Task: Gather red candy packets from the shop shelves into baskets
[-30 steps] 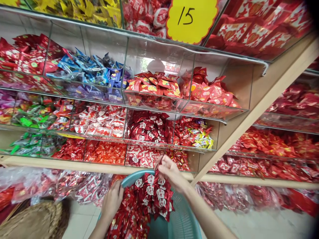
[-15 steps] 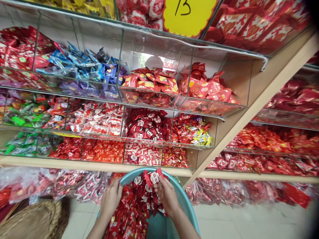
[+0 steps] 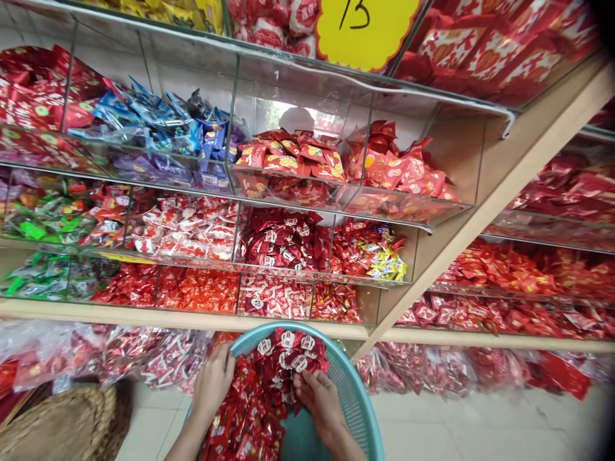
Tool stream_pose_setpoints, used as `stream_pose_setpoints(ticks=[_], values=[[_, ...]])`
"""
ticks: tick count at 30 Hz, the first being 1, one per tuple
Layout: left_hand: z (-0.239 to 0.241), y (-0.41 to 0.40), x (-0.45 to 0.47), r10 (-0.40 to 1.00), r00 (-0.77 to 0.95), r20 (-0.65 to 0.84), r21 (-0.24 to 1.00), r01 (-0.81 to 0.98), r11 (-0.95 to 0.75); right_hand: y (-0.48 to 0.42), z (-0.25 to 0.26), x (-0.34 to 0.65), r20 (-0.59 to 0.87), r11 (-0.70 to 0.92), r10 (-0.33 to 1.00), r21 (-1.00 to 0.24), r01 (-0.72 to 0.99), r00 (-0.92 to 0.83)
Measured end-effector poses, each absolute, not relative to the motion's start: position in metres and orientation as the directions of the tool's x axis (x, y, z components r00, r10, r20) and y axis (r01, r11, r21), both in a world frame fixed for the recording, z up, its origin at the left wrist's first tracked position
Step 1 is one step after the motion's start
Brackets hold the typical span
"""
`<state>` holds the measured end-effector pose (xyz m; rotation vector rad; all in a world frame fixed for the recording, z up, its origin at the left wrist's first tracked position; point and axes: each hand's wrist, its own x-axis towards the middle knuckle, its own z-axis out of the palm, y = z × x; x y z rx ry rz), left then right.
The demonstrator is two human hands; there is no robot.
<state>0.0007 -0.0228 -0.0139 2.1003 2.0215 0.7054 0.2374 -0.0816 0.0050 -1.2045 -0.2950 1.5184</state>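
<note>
A teal plastic basket is in front of me at the bottom middle. Inside, dark red candy packets with white labels lie at the far side, and smaller bright red wrapped candies fill the left. My left hand is closed over the basket's left rim. Inside the basket, my right hand has its fingers bent together against the lower edge of the dark red packets. Whatever is between those fingertips is hidden.
Clear-walled shelf bins hold matching dark red packets, red and yellow candies and blue packets. A yellow price tag hangs above. Bagged candy lies below the shelf, and a woven basket stands at lower left.
The dark red packet that my right hand held up is no longer raised; more labelled packets show on the pile. My right hand has moved slightly down. My left hand stays on the rim.
</note>
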Motion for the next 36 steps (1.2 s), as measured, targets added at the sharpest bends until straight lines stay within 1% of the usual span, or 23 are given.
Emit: stream_pose_setpoints(ticks=[7, 10, 17, 25, 31, 36], values=[[-0.016, -0.022, 0.000, 0.965, -0.030, 0.262, 0.425, 0.901, -0.088, -0.074, 0.006, 0.242, -0.542, -0.395, 0.831, -0.734, -0.552, 0.126], [-0.016, -0.022, 0.000, 0.966, -0.029, 0.257, 0.426, 0.901, -0.086, -0.071, 0.000, 0.245, -0.553, -0.397, 0.816, -0.747, -0.534, 0.167], [-0.011, -0.024, 0.002, 0.969, -0.039, 0.245, 0.447, 0.891, -0.077, -0.073, -0.010, 0.247, -0.519, -0.283, 0.816, -0.744, -0.605, 0.257], [-0.010, -0.024, 0.002, 0.980, -0.013, 0.200, 0.406, 0.911, -0.070, -0.078, -0.013, 0.250, -0.466, -0.173, 0.828, -0.742, -0.648, 0.312], [-0.009, -0.025, 0.002, 0.975, -0.010, 0.224, 0.401, 0.912, -0.082, -0.078, -0.014, 0.251, -0.461, -0.181, 0.806, -0.789, -0.586, 0.371], [-0.008, -0.024, 0.003, 0.977, -0.018, 0.211, 0.390, 0.918, -0.067, -0.073, -0.014, 0.252, -0.435, -0.169, 0.827, -0.796, -0.581, 0.355]])
